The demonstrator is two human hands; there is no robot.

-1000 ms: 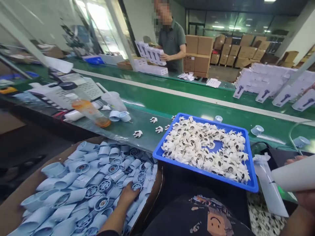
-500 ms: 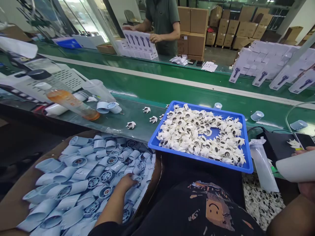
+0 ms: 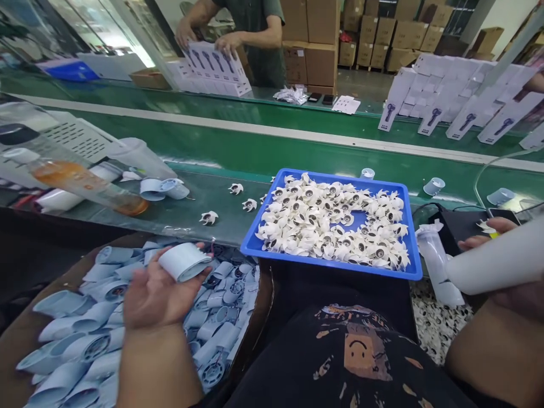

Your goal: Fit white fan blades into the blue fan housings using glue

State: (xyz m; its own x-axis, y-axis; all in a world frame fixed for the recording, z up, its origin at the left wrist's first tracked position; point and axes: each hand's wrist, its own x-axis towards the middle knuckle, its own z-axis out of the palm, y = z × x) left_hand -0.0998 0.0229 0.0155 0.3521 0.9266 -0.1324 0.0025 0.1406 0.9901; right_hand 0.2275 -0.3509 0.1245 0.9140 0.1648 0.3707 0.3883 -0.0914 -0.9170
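My left hand (image 3: pixel 159 294) is palm up above a large box of light blue plastic housings (image 3: pixel 80 345), with one light blue housing (image 3: pixel 182 262) held in its fingers. At the right edge, my right hand (image 3: pixel 488 235) is partly hidden behind a big white cylinder (image 3: pixel 497 255); its fingers show near a small white fan wheel and a yellow bit. In front of me a blue tray (image 3: pixel 331 262) bears a heap of white fan wheels (image 3: pixel 297 212). Three loose fan wheels (image 3: pixel 209 217) lie left of the tray.
A bottle with orange liquid (image 3: pixel 76 178) lies at the left near a clear cup (image 3: pixel 140 158). Across the green bench (image 3: pixel 255 144), a person (image 3: pixel 259 51) handles white printed boxes (image 3: pixel 212 68). More boxes (image 3: pixel 433 107) stand at the right. A black device (image 3: pixel 459 224) sits right of the tray.
My left hand has risen from the pile of housings and turned palm up with a housing in it. The view has shifted, and the white cylinder shows farther left.
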